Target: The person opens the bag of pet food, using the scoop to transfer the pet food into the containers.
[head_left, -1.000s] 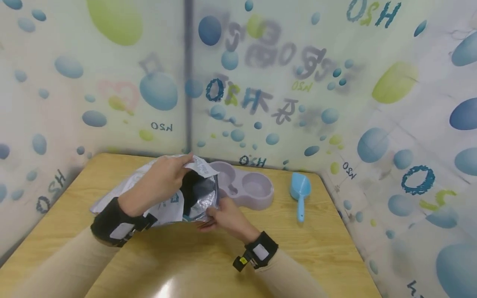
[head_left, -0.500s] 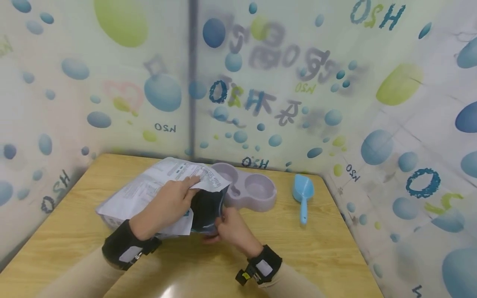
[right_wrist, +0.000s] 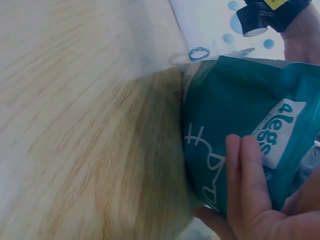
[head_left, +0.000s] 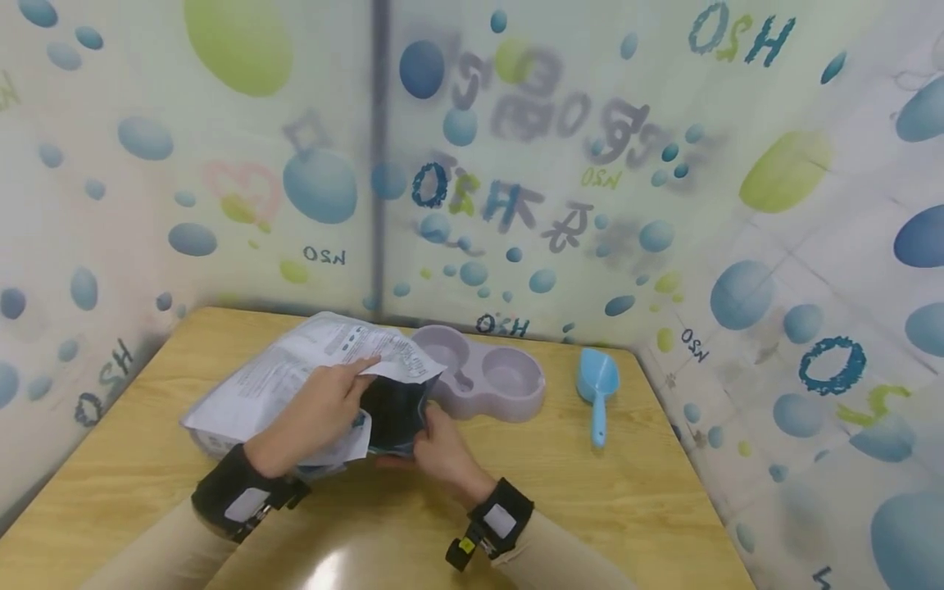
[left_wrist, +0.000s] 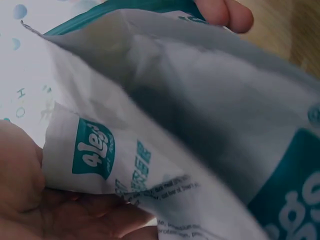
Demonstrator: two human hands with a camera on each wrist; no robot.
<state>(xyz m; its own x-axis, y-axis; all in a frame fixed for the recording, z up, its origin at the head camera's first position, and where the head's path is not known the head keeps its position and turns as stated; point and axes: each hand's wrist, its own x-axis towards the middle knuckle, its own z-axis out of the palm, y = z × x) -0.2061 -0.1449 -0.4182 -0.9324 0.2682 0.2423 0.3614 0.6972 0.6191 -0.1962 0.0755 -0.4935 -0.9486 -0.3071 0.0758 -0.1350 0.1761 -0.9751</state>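
A white and teal pet food bag (head_left: 295,352) lies on the left half of the table, its dark mouth gaping towards the right. In the head view my left hand (head_left: 315,412) grips the upper edge of that mouth. The left wrist view shows the white printed flap (left_wrist: 95,155) between thumb and fingers. My right hand (head_left: 445,451) pinches the opposite edge, with two long fingers (right_wrist: 250,175) flat on the teal panel (right_wrist: 220,110) in the right wrist view. The bag's contents are hidden in shadow.
Just behind the bag's mouth stands a lavender double pet bowl (head_left: 479,401), partly covered by the bag. Farther right lies a light blue scoop (head_left: 598,377), handle towards me. Patterned walls (head_left: 472,246) border the wooden table (head_left: 560,508) at the back and sides.
The bag's upper flap has come down from its raised position, and my left hand has lowered with it. My right hand keeps hold of the other edge.
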